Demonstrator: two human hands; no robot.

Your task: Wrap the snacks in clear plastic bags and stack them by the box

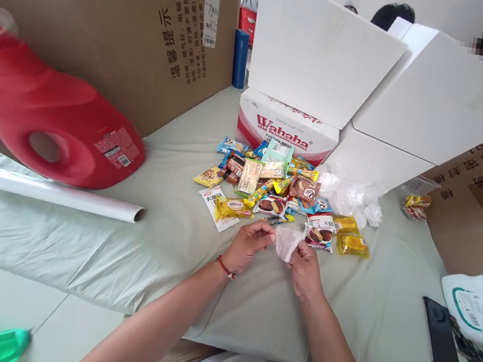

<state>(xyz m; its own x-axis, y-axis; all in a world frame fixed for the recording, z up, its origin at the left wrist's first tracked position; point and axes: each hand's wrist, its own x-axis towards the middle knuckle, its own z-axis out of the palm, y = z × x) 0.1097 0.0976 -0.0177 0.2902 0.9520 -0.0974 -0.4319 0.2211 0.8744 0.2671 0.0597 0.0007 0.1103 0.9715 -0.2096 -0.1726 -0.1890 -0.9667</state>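
Between my two hands is a small, thin clear plastic bag (pixel 287 243), crumpled and whitish. My left hand (pixel 254 242) pinches its left edge with thumb and finger; a red bracelet (pixel 227 267) circles that wrist. The bag's right side is gripped by my right hand (pixel 305 267). Just beyond the hands lies a heap of wrapped snacks (pixel 264 178). A white snack packet (pixel 219 208) rests at its near left, and yellow-wrapped snacks (pixel 353 245) at its right. Crumpled clear plastic bags (pixel 351 191) sit behind those.
A white Wahaha carton (pixel 288 129) stands behind the heap. On the left are a red detergent bottle (pixel 73 119) and a plastic film roll (pixel 53 192). To the right lie a black phone (pixel 442 338) and a white bottle (pixel 481 304). Someone's head (pixel 393 13) shows behind white boards.
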